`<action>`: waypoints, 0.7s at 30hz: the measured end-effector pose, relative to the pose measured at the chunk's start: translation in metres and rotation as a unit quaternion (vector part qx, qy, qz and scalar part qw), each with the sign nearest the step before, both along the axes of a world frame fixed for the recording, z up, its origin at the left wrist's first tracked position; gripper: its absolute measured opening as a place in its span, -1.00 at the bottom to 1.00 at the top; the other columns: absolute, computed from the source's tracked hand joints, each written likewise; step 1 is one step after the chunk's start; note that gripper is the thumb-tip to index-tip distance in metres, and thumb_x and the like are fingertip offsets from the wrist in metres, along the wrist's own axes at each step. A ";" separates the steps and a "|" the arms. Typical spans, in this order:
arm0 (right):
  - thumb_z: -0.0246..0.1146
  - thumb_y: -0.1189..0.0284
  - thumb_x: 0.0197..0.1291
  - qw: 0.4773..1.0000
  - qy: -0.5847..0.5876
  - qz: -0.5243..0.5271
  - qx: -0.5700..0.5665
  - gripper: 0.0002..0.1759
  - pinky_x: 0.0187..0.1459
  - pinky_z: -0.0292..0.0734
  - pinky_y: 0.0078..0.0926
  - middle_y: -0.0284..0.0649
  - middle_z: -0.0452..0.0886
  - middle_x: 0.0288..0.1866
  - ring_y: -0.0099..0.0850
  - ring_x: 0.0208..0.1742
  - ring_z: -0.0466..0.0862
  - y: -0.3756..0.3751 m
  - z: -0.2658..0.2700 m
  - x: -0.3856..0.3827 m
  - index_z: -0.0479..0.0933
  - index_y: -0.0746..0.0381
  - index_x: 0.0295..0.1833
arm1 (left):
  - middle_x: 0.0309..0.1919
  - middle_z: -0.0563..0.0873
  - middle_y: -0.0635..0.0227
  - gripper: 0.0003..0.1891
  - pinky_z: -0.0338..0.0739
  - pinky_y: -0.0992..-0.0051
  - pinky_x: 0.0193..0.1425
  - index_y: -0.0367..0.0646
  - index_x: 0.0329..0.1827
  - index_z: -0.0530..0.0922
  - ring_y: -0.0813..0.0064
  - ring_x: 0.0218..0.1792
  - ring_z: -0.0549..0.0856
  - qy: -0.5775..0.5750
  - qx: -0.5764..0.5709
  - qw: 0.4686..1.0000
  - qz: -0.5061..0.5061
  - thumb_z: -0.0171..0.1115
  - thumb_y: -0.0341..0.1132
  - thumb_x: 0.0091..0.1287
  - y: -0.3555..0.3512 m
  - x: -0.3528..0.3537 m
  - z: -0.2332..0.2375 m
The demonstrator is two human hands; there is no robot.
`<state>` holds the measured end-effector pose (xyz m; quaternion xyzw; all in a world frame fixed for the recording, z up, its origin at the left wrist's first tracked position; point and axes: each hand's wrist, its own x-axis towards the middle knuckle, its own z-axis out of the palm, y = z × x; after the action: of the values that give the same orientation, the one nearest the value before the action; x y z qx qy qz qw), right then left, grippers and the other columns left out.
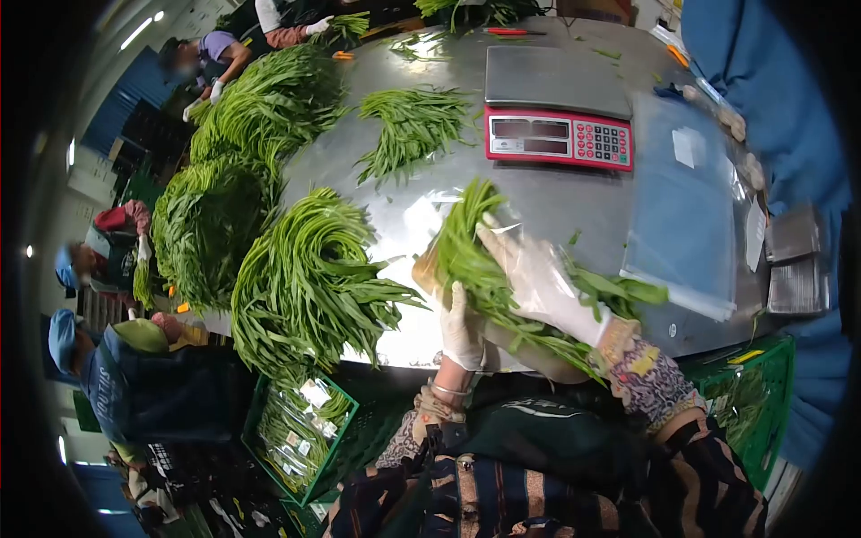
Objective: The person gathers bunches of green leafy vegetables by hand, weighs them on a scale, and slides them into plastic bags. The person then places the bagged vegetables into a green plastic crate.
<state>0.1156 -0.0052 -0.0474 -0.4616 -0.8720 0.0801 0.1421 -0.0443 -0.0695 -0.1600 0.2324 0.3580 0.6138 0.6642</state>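
Note:
A bunch of long-stemmed leafy greens (468, 260) is held between my two white-gloved hands, just above the metal table, its leafy ends trailing to the right. My left hand (459, 330) closes on the bunch from the lower left, thumb up. Lying across the top of it, my right hand (543, 278) grips the stems with its fingers bent; part of it is blurred by motion. Shiny clear film shows around the right hand, but its outline is hard to make out. Left of my hands lies a large heap of greens (314, 278).
Beyond the hands stands a red scale (558, 134); clear plastic bags (682, 215) lie to the right. A smaller pile of greens (414, 130) sits further back. Green crates (300, 439) flank me below the table edge. Co-workers (126, 359) stand along the left.

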 end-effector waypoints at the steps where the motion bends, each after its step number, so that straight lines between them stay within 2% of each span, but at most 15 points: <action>1: 0.23 0.30 -0.07 0.999 -0.035 -0.022 -0.023 -0.09 0.04 0.36 -0.31 -0.13 0.12 0.47 -0.19 0.15 0.42 -0.009 0.035 0.004 0.06 0.24 0.44 | 0.24 0.40 0.26 -0.47 0.37 0.28 0.26 -0.15 0.38 0.16 0.33 0.20 0.43 0.068 0.033 0.997 -0.009 0.04 -0.21 0.42 0.002 0.004 0.003; 3: 0.24 0.28 -0.08 0.993 -0.102 -0.041 -0.045 -0.07 -0.04 0.38 -0.32 -0.16 0.10 0.48 -0.21 0.10 0.44 -0.010 0.044 0.006 0.05 0.22 0.45 | 0.20 0.42 0.24 -0.51 0.43 0.26 0.21 -0.16 0.35 0.19 0.33 0.16 0.46 -0.083 -0.017 0.994 -0.065 0.03 -0.20 0.43 -0.008 0.022 0.045; 7: 0.26 0.28 -0.13 0.969 -0.234 -0.019 -0.075 -0.02 -0.08 0.39 -0.29 -0.21 0.09 0.50 -0.23 0.07 0.46 -0.002 -0.024 0.008 0.02 0.18 0.46 | -0.02 0.53 0.35 -0.56 0.49 0.38 0.03 -0.12 0.23 0.31 0.47 -0.04 0.53 -0.118 -0.163 0.972 -0.120 0.03 -0.06 0.42 -0.039 0.060 0.031; 8: 0.27 0.32 -0.14 0.972 -0.206 -0.047 -0.102 -0.04 -0.01 0.38 -0.26 -0.19 0.13 0.48 -0.18 0.11 0.46 -0.003 -0.019 0.004 0.05 0.18 0.45 | -0.18 0.59 0.45 -0.61 0.54 0.49 -0.13 -0.08 0.15 0.35 0.54 -0.22 0.59 -0.095 -0.211 0.964 -0.133 -0.01 -0.03 0.43 -0.038 0.064 0.044; 9: 0.27 0.28 -0.11 0.983 -0.141 -0.046 -0.108 -0.07 0.07 0.33 -0.21 -0.19 0.21 0.43 -0.11 0.18 0.40 0.001 -0.017 0.007 0.07 0.20 0.44 | -0.11 0.59 0.41 -0.59 0.53 0.50 -0.10 -0.11 0.15 0.35 0.56 -0.16 0.58 -0.026 -0.181 0.970 -0.162 -0.01 -0.01 0.43 -0.035 0.051 0.052; 10: 0.26 0.24 -0.09 0.988 -0.075 -0.043 -0.124 -0.09 0.15 0.27 -0.15 -0.18 0.29 0.38 -0.04 0.25 0.35 -0.003 -0.019 0.011 0.09 0.22 0.42 | -0.25 0.64 0.36 -0.59 0.53 0.55 -0.16 -0.16 0.00 0.49 0.58 -0.28 0.61 0.004 -0.177 0.956 -0.234 0.01 0.03 0.41 -0.033 0.035 0.062; 11: 0.27 0.21 -0.09 0.987 -0.098 -0.034 -0.126 -0.08 0.18 0.24 -0.14 -0.17 0.28 0.38 -0.02 0.28 0.32 -0.007 -0.023 0.013 0.10 0.22 0.42 | -0.38 0.66 0.33 -0.60 0.54 0.56 -0.23 -0.21 -0.12 0.55 0.57 -0.38 0.63 0.143 -0.157 0.904 -0.371 0.06 0.01 0.39 -0.030 0.014 0.064; 12: 0.27 0.18 -0.08 0.986 -0.117 -0.029 -0.119 -0.08 0.22 0.21 -0.12 -0.16 0.28 0.38 -0.01 0.31 0.30 -0.004 -0.025 0.015 0.10 0.22 0.42 | -0.50 0.67 0.30 -0.60 0.54 0.57 -0.29 -0.25 -0.24 0.61 0.57 -0.47 0.65 0.280 -0.121 0.814 -0.495 0.12 -0.01 0.36 -0.018 0.004 0.079; 13: 0.27 0.15 -0.08 0.984 -0.138 -0.022 -0.113 -0.08 0.26 0.17 -0.11 -0.16 0.28 0.38 0.01 0.34 0.27 -0.003 -0.028 0.015 0.11 0.22 0.42 | -0.75 0.58 0.36 -0.61 0.50 0.55 -0.43 -0.17 -0.44 0.63 0.51 -0.69 0.59 0.403 -0.195 0.823 -0.349 0.20 0.01 0.30 -0.030 0.016 0.098; 15: 0.27 0.12 -0.07 0.989 -0.142 -0.021 -0.042 -0.08 0.31 0.10 -0.07 -0.14 0.28 0.38 0.03 0.38 0.22 -0.011 -0.019 0.018 0.11 0.21 0.42 | -0.59 0.65 0.33 -0.69 0.53 0.47 -0.29 -0.14 -0.34 0.64 0.43 -0.52 0.65 0.532 0.020 0.810 -0.245 0.26 -0.04 0.24 -0.029 0.018 0.098; 16: 0.26 0.10 -0.07 0.990 -0.143 -0.018 -0.005 -0.08 0.34 0.06 -0.05 -0.14 0.28 0.38 0.04 0.40 0.19 -0.016 -0.013 0.018 0.11 0.20 0.42 | -0.51 0.68 0.31 -0.71 0.54 0.44 -0.22 -0.13 -0.30 0.65 0.38 -0.44 0.68 0.584 0.127 0.780 -0.185 0.29 -0.06 0.21 -0.026 0.018 0.099; 17: 0.25 0.09 -0.06 0.992 -0.121 -0.019 -0.017 -0.08 0.33 0.09 0.00 -0.19 0.25 0.40 -0.09 0.44 0.15 -0.019 -0.009 0.018 0.10 0.17 0.43 | -0.38 0.68 0.32 -0.74 0.49 0.34 -0.04 -0.10 -0.24 0.64 0.33 -0.27 0.66 0.597 0.264 0.749 -0.113 0.30 -0.11 0.17 -0.013 0.024 0.116; 18: 0.22 0.11 0.00 0.999 -0.016 0.004 -0.040 -0.13 0.32 0.12 -0.03 -0.18 0.27 0.39 -0.12 0.42 0.18 -0.017 -0.022 0.020 0.12 0.16 0.43 | -0.25 0.68 0.34 -0.74 0.44 0.24 0.13 -0.07 -0.18 0.64 0.27 -0.10 0.64 0.596 0.395 0.699 -0.040 0.31 -0.16 0.12 0.003 0.034 0.134; 19: 0.20 0.13 0.05 0.994 0.088 0.026 -0.063 -0.19 0.31 0.16 -0.06 -0.18 0.29 0.37 -0.16 0.41 0.22 -0.013 -0.048 0.026 0.14 0.15 0.42 | -0.20 0.66 0.35 -0.73 0.36 0.18 0.20 -0.08 -0.15 0.62 0.28 -0.03 0.61 0.606 0.425 0.671 -0.043 0.31 -0.19 0.11 0.011 0.041 0.135; 21: 0.16 0.18 0.09 0.986 0.125 0.009 -0.108 -0.23 0.32 0.17 -0.11 -0.15 0.28 0.37 -0.16 0.41 0.23 -0.015 -0.043 0.027 0.14 0.15 0.42 | -0.09 0.63 0.39 -0.69 0.20 0.06 0.35 -0.09 -0.09 0.60 0.29 0.12 0.53 0.621 0.484 0.615 -0.050 0.29 -0.26 0.08 0.021 0.057 0.134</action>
<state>0.1431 -0.0206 -0.0906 -0.4525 -0.8379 0.2322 0.1983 0.0126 -0.0487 -0.0264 0.8631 0.3239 0.3730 0.1048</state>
